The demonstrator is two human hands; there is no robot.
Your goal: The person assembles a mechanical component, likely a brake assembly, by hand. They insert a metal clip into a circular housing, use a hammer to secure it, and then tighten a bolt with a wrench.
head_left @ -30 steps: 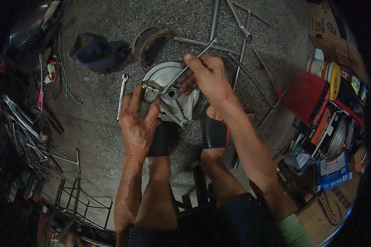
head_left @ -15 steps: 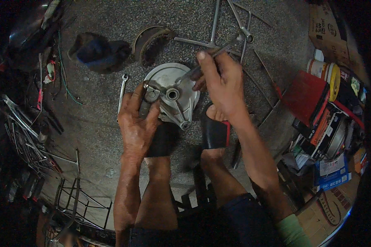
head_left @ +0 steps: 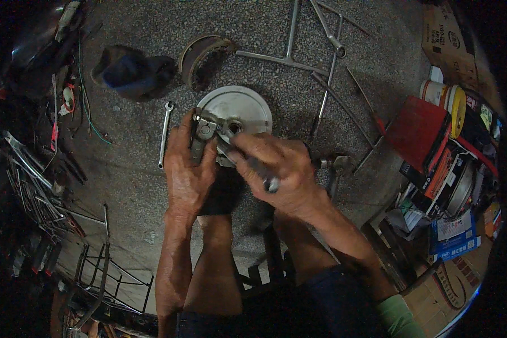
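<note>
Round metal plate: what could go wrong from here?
The metal tool in the right hand might slip and strike the left hand, whose fingers grip a small metal part close to the tool's far end.

No clamp shows on the round plate, so it could turn if the tool is pushed hard.

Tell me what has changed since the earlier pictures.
The right hand has swung down from the upper right of the round metal plate to its lower right, still gripping a metal tool. The left hand and the wrench beside it stay put.
</note>
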